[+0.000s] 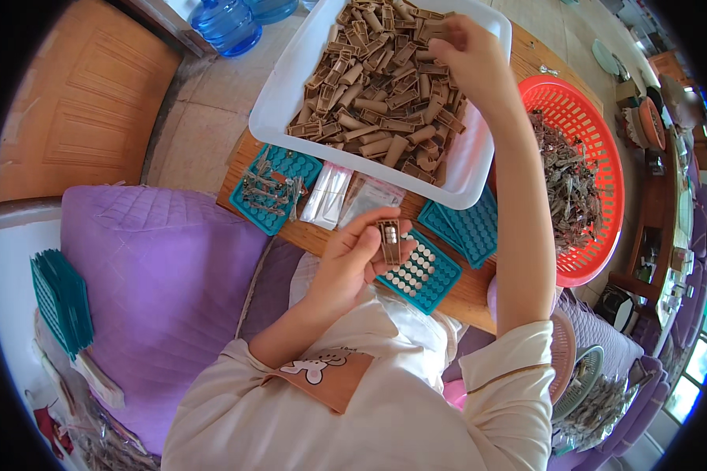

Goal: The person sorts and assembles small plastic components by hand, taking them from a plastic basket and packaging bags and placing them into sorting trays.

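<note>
My left hand [352,255] is closed around a small brown plastic casing [390,242], held open side up above the table edge. Inside that casing a few shiny whitish round pieces show. Over the far right part of a white tub [289,141], my right hand [470,56] pinches at one of the brown plastic casings [434,31]. A heap of similar brown casings [377,86] fills most of the tub. Just beyond my left hand's fingers lies a teal tray [440,286] with rows of white round discs [416,267], partly hidden by that hand.
A red basket [617,196] of clear plastic-wrapped pieces stands right of the tub. Teal trays [479,228] and clear plastic bags [327,195] lie on the wooden table [298,235]. Another teal tray [271,220] holds clear pieces. A purple padded seat [149,275] is at left.
</note>
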### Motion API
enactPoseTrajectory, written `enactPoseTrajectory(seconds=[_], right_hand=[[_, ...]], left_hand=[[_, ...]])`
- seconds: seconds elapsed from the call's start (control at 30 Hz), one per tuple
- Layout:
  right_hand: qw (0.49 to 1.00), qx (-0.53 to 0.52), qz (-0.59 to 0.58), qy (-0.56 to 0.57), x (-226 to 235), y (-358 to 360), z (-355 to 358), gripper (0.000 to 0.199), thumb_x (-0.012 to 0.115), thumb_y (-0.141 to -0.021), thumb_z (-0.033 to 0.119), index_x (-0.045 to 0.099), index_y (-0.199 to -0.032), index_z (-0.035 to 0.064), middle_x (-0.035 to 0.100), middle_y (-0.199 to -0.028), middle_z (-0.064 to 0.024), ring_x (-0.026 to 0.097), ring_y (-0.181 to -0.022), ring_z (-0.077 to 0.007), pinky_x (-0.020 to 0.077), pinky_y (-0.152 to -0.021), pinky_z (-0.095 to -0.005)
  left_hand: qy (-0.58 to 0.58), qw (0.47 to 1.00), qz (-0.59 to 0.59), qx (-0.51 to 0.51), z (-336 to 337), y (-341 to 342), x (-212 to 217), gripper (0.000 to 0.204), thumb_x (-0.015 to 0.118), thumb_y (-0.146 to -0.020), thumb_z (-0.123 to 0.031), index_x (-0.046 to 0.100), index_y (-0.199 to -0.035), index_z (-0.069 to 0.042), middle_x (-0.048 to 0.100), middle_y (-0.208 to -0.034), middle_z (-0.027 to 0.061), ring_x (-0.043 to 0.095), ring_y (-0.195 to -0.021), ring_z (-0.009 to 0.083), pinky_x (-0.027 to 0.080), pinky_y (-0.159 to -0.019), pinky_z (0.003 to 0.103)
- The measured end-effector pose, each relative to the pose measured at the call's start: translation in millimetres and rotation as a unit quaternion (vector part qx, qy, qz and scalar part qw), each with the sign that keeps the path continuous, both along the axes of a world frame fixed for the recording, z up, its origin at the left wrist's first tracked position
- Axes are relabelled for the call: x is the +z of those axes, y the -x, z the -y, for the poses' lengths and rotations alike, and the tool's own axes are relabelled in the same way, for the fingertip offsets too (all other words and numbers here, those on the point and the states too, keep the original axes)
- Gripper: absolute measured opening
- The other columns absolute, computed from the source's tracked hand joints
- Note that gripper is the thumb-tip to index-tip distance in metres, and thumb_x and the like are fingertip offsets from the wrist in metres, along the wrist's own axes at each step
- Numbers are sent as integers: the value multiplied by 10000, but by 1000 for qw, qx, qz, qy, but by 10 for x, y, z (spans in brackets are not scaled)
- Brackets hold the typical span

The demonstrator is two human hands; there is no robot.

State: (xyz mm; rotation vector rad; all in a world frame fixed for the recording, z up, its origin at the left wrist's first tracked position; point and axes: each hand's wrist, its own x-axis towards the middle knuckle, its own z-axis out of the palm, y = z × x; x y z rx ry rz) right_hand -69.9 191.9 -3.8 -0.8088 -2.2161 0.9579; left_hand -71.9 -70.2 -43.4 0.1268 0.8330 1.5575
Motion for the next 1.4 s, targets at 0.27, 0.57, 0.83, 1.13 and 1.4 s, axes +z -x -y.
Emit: enactPoseTrajectory(seconds=[0.27,0.57,0.83,1.13,1.4], right_hand=[[960,-31,-127,249,313,-845,1372,221,527,-746,-40,512,-966,-15,519,-769,-11,486,-715,-59,405,-625,-191],[865,-89,-249,428,41,-1266,1955,267,516,-726,-129,476,-977,-46,526,-888,-71,534,-915,-155,446,-759,-239],[928,-158,-180,286,-100,-1341,2099,212,588,-724,-68,528,-926,-43,577,-934,-108,549,-857,-146,438,-773,-255],[919,-180,-216,276,-301,-1322,2186,195,596,-724,-58,537,-908,-38,587,-913,-101,545,-853,-136,436,-775,-249],[981,-65,-105,153,-408,-1335,2143,258,602,-686,-4,513,-928,-3,532,-779,-117,534,-666,-231,428,-588,-304]], left_hand=[[-75,994,-19,80,-49,-51,52,407,497,-841,-184,394,-1177,19,529,-1048,124,518,-995,211,445,-829,289],[-83,991,-98,34,-52,-140,119,445,561,-807,-191,409,-1166,24,550,-1023,99,530,-918,128,418,-811,241],[-101,988,-116,11,-67,-207,74,408,573,-794,-180,417,-1124,2,520,-1064,140,490,-1029,194,409,-869,307],[-128,965,-229,32,-113,-368,117,363,547,-816,-129,421,-1127,8,528,-1049,87,501,-943,111,425,-776,231],[-172,817,-542,96,-168,-394,-43,343,558,-794,-266,516,-971,25,583,-899,140,592,-824,219,432,-809,338]])
